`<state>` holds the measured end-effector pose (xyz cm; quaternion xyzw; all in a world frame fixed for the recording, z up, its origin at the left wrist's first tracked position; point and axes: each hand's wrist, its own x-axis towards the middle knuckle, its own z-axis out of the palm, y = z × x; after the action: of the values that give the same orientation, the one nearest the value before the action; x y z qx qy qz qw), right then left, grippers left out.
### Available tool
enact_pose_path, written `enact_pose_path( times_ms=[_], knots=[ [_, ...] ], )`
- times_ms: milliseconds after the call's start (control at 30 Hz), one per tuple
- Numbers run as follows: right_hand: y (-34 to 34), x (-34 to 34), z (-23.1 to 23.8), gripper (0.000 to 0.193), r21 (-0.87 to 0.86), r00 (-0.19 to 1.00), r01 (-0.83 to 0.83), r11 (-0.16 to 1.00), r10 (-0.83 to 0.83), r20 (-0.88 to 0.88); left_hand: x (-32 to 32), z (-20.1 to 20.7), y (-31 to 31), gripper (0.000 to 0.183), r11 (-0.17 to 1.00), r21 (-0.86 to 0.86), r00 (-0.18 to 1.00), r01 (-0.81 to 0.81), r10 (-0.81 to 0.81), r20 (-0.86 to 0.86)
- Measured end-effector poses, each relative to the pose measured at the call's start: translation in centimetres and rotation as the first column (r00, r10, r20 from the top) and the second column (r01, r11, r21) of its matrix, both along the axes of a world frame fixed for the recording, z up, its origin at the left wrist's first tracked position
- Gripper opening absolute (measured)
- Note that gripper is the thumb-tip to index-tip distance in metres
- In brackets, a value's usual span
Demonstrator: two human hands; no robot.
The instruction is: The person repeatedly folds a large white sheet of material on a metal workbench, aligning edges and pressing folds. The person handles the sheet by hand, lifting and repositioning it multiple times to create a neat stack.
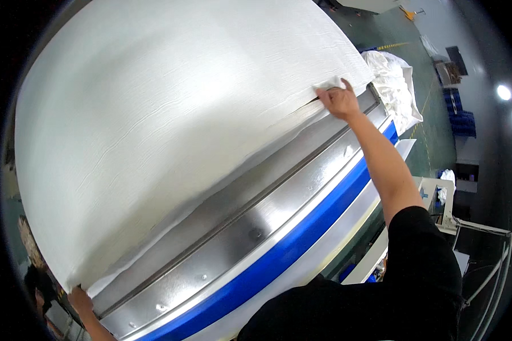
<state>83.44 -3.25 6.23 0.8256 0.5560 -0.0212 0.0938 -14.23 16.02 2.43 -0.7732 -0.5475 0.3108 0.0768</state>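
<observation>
A wide sheet of white fabric [182,96] with fine wrinkles spreads over a large work table. Its near edge runs slantwise from lower left to upper right, a little lifted and wavy along the metal. My right hand [340,103] is at the far right of that edge, with fabric bunched between its thumb and fingers. Down at the lower left, my left hand [81,299] is closed at the sheet's near corner; its fingertips are partly hidden by the cloth. Between my arms lies a bare strip of shiny metal table edge [233,241].
A blue band [279,256] borders the metal edge on my side. Crumpled white material [395,85] hangs beyond the table's right end. A pale machine frame [435,193] and white metal tubing [503,267] stand at the right. Part of another person [37,281] appears at the lower left.
</observation>
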Motion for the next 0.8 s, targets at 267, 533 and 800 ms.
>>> enact_pose_path(
  times_ms=[267, 533, 800],
  knots=[
    [-1.4, 17.7, 0.0, 0.05, -0.381, 0.988, 0.138, 0.914, -0.1, 0.119, -6.8, -0.1, -1.3, 0.025, 0.998, 0.068, 0.991, 0.008, -0.017, 0.132],
    [-1.6, 21.2, -0.9, 0.034, -0.449, 0.976, -0.067, 0.891, 0.152, 0.156, -6.3, 3.2, -1.7, 0.024, 0.933, -0.074, 0.931, -0.352, 0.357, 0.074],
    [-4.2, 22.7, 2.8, 0.037, -0.329, 0.978, -0.033, 0.944, 0.098, 0.185, 5.9, 5.2, -1.3, 0.028, 0.973, -0.036, 0.951, -0.227, 0.213, -0.224]
  ],
)
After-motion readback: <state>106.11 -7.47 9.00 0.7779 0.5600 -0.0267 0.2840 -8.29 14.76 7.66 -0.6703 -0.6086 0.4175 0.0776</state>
